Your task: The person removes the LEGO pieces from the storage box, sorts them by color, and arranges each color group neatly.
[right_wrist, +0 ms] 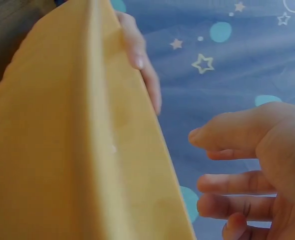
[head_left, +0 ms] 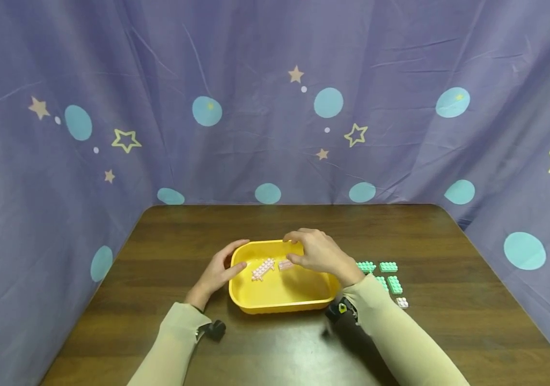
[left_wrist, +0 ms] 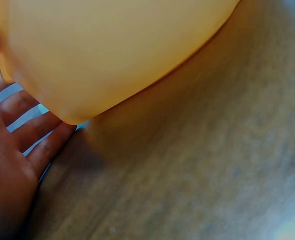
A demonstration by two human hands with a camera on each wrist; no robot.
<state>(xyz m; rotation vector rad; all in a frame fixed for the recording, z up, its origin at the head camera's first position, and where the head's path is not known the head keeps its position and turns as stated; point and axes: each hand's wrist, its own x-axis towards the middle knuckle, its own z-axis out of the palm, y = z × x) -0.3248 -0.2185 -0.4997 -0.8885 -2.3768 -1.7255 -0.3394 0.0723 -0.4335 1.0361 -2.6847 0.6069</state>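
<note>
A yellow plastic basin [head_left: 279, 308] sits on the table. My left hand [head_left: 217, 273] holds its left end, thumb over the rim and fingers along the outer wall; the left wrist view shows those fingers [left_wrist: 37, 130] against the basin's side. Above the basin's right half hovers my right hand [head_left: 318, 252], fingers apart and loosely bent, with nothing between them. The right wrist view shows the same hand [right_wrist: 252, 170] clear of the basin wall. Inside the basin lie a pale pink toy building-block piece [head_left: 262, 269] and another pink block [head_left: 285, 265], partly covered by the right hand.
Right of the basin are several mint-green building blocks [head_left: 394, 284] and a small whitish block [head_left: 402, 303], some partly behind the right sleeve [head_left: 390, 321]. The brown wooden table [head_left: 183, 230] meets a purple curtain [head_left: 265, 150] at its back and sides.
</note>
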